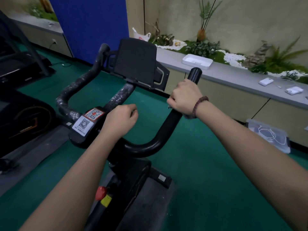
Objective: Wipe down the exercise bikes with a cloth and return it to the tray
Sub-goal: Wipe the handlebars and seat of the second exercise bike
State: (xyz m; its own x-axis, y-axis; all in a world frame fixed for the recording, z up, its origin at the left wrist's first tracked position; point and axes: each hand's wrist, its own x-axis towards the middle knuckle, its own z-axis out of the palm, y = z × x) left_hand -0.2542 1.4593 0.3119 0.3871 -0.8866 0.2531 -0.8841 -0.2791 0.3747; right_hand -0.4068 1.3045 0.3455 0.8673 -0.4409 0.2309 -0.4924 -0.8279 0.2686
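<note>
Left bar [70,90]: speckled white; it looks dusty
Left hand [120,121]: fingers curled in; nothing seen in them
Right hand [184,97]: fingers wrapped tight round the cloth [187,116] and the right bar [168,129]
Cloth: grey; only small bits peek out under the hand
Tray [197,61]: white; on the table behind the bike; well apart from the cloth
Danger: the cloth is bunched, so it may skip dirty spots; a loose hold may drop it on the floor

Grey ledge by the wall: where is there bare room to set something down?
Bare ledge between the white tray and the first white device; another bare strip left of the tray, behind the bike console. Crowded at the right end, where the second white device lies close by; the planter borders the back.
</note>
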